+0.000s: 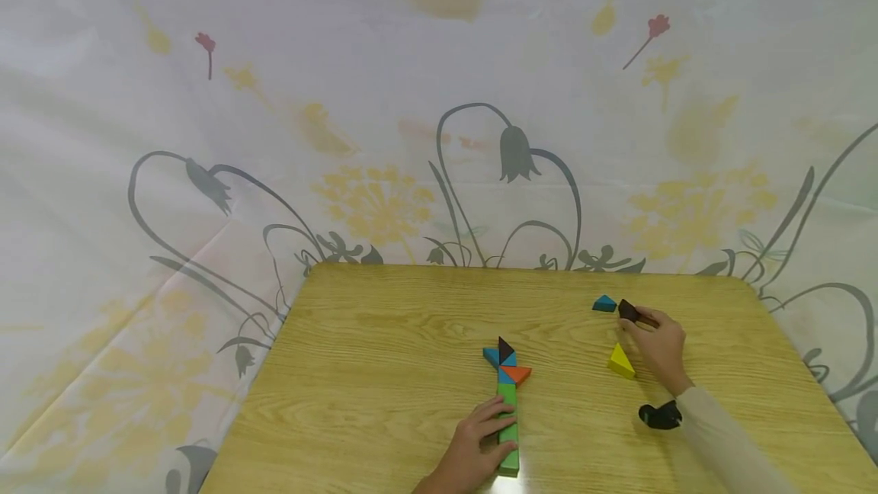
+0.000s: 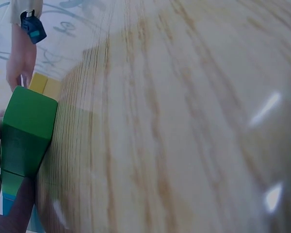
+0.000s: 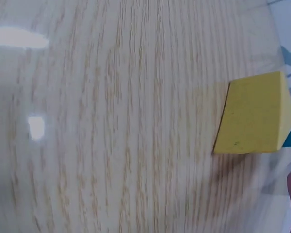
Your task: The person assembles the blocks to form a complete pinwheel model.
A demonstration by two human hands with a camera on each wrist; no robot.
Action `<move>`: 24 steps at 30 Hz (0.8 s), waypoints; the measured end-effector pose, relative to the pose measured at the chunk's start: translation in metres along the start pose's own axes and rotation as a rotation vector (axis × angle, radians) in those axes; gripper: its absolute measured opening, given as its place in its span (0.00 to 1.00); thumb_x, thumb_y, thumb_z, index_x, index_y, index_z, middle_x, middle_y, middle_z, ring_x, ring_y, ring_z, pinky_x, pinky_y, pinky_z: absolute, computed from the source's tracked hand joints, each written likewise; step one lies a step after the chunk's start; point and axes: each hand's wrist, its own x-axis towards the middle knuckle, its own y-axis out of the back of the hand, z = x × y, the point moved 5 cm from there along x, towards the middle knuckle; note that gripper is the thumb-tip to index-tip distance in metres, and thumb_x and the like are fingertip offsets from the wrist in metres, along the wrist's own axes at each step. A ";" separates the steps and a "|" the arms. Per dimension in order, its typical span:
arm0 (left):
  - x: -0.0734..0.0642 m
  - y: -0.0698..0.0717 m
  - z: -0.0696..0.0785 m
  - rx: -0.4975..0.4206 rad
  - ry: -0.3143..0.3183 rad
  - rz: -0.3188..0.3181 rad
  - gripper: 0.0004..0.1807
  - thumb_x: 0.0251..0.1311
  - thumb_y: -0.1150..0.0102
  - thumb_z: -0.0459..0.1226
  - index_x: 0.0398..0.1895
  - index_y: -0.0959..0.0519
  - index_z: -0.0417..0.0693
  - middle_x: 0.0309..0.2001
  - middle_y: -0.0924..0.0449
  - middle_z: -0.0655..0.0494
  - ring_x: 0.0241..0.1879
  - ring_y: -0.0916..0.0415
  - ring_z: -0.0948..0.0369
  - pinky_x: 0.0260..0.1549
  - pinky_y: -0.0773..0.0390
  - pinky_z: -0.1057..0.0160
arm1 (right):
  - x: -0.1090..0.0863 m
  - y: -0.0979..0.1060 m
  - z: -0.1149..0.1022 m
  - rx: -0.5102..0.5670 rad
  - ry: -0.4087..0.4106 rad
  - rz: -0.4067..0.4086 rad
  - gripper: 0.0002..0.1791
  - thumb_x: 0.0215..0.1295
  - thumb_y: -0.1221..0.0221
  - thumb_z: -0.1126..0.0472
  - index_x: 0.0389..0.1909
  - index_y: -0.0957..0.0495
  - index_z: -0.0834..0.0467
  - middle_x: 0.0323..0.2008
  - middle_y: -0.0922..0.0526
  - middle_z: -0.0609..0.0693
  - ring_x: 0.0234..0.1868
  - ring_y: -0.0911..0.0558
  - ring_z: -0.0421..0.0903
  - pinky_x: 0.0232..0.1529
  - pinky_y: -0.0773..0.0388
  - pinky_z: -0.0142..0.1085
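Note:
My left hand (image 1: pixel 476 437) grips a row of green blocks (image 1: pixel 508 433), thumb and fingers bent over it. At the row's far end several triangular pieces fit together: blue pieces (image 1: pixel 491 357), an orange triangle (image 1: pixel 518 374) and a dark brown triangle (image 1: pixel 504 350). In the left wrist view the green end block (image 2: pixel 29 116) stands close up, with the thumb (image 2: pixel 22 204) against the row. Toward the back right, my right hand (image 1: pixel 661 341) pinches another dark brown block (image 1: pixel 627 311). Just left of it lies a blue triangular block (image 1: pixel 604 303).
A yellow triangular block (image 1: pixel 621 362) lies on the wooden table (image 1: pixel 384 341) near the right forearm; it also looms large in the right wrist view (image 3: pixel 252 116). A black device (image 1: pixel 661 415) sits on the right wrist. Behind the table hangs a flower-patterned sheet (image 1: pixel 411 82).

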 end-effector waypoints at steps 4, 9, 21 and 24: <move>0.000 0.000 0.000 -0.004 0.004 -0.004 0.20 0.59 0.38 0.36 0.53 0.22 0.37 0.57 0.26 0.49 0.63 0.35 0.50 0.58 0.29 0.55 | -0.001 0.001 -0.006 0.002 0.035 -0.050 0.21 0.58 0.35 0.66 0.50 0.24 0.73 0.46 0.22 0.71 0.36 0.25 0.23 0.33 0.29 0.13; 0.000 0.001 0.001 -0.008 0.010 -0.011 0.20 0.59 0.38 0.36 0.54 0.22 0.37 0.58 0.26 0.49 0.64 0.36 0.50 0.58 0.29 0.55 | -0.002 -0.001 -0.014 0.032 0.095 -0.114 0.21 0.60 0.37 0.65 0.52 0.25 0.72 0.47 0.23 0.70 0.39 0.25 0.24 0.35 0.28 0.15; 0.000 0.000 0.001 -0.014 0.002 0.000 0.20 0.59 0.38 0.35 0.53 0.23 0.36 0.58 0.26 0.48 0.64 0.36 0.49 0.58 0.29 0.56 | -0.005 -0.021 -0.044 0.123 0.142 -0.291 0.22 0.63 0.40 0.65 0.54 0.27 0.74 0.51 0.26 0.71 0.45 0.25 0.25 0.39 0.25 0.17; 0.000 0.001 0.000 -0.014 0.006 -0.001 0.20 0.59 0.38 0.36 0.53 0.23 0.36 0.58 0.26 0.48 0.64 0.36 0.50 0.58 0.29 0.56 | -0.006 -0.028 -0.052 0.151 0.149 -0.326 0.22 0.63 0.40 0.66 0.55 0.28 0.73 0.52 0.27 0.71 0.46 0.27 0.25 0.40 0.25 0.18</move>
